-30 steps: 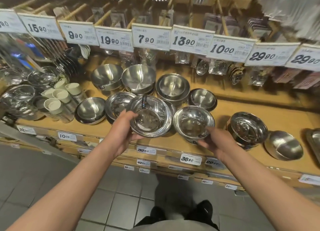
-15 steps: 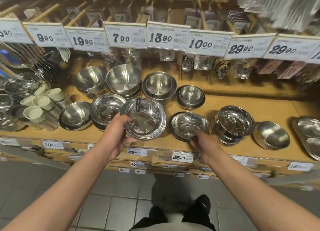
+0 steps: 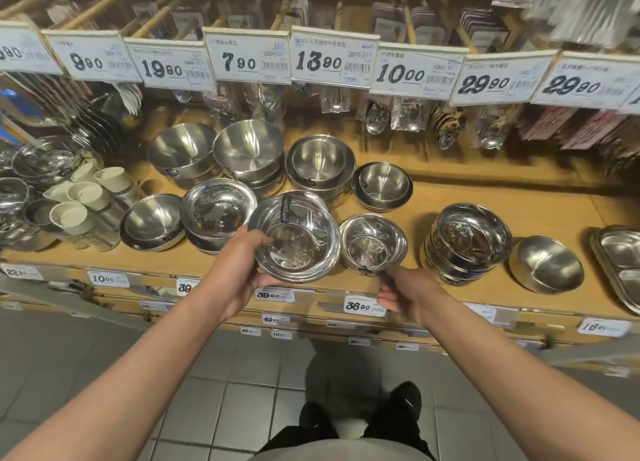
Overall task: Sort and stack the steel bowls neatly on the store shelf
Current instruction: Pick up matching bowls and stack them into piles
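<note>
A left hand [image 3: 239, 273] grips a shiny steel bowl [image 3: 294, 235] by its rim, above the wooden shelf [image 3: 467, 197]. The right hand [image 3: 405, 292], fingers loosely curled, touches a smaller bowl [image 3: 372, 244] resting on the shelf.

The compartment tray [image 3: 620, 270] at far right is cut off by the edge, the left hand [image 3: 239, 270] hides the held bowl's [image 3: 298, 239] near-left rim, and the small shelf labels' [image 3: 363, 306] print is unreadable.
</note>
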`<action>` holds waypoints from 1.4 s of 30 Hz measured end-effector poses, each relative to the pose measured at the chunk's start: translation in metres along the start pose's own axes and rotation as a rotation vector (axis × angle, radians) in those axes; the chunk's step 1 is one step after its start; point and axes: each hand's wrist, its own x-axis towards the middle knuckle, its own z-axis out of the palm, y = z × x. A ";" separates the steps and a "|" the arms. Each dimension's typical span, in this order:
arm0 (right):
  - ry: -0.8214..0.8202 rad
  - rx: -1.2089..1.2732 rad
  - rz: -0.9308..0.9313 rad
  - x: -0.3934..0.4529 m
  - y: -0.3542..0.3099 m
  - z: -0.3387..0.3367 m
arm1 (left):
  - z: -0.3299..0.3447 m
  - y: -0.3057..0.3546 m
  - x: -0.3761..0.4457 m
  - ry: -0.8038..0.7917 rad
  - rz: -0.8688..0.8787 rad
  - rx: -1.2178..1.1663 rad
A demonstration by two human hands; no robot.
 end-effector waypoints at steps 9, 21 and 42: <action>-0.161 0.033 -0.065 -0.022 -0.004 -0.015 | 0.021 -0.008 -0.005 -0.044 -0.022 -0.016; -0.321 -0.075 -0.451 -0.073 -0.020 -0.025 | 0.068 -0.009 -0.015 -0.198 0.002 0.107; -0.212 0.283 -0.164 -0.044 -0.012 -0.019 | 0.100 -0.030 0.032 -0.086 -0.146 0.204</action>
